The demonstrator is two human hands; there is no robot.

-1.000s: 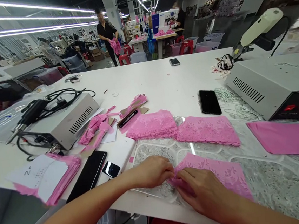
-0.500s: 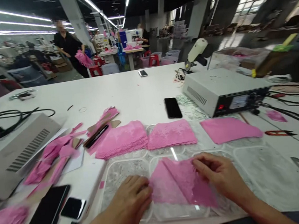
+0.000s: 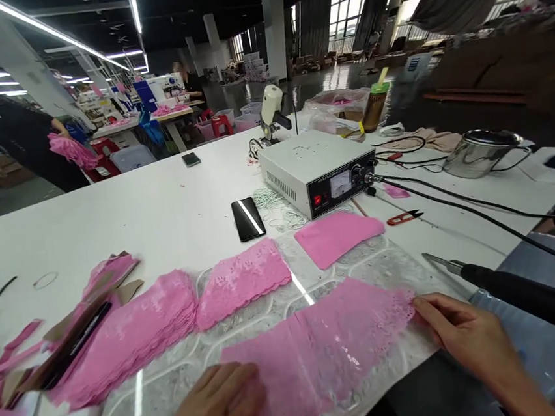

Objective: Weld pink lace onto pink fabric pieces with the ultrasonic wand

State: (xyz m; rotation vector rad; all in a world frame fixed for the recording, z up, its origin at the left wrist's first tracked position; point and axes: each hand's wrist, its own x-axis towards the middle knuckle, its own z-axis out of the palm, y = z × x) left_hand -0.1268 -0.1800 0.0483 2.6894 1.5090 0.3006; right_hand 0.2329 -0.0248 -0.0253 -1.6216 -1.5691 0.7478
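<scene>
A pink lace piece (image 3: 330,347) lies spread on the clear plastic-covered mat in front of me. My right hand (image 3: 466,337) pinches its scalloped right edge between thumb and fingers. My left hand (image 3: 220,403), a little blurred, lies flat over the left end of the lace with its fingers stretched out. Behind it, a thick stack of pink lace pieces (image 3: 142,332) sits at the left. A thinner lace stack (image 3: 245,280) is in the middle, and a plain pink fabric piece (image 3: 341,234) lies to the right.
Beyond the fabric are a black phone (image 3: 248,219) and a grey control box (image 3: 320,171) with cables. Orange thread snips (image 3: 403,217) and a black-handled bladed tool (image 3: 511,287) lie at the right. A co-worker (image 3: 9,129) holding pink fabric stands at the far left.
The lace, folded over before, is now spread flat. My right hand has drawn its edge out to the right, and my left hand has come onto the lace. The view has turned right.
</scene>
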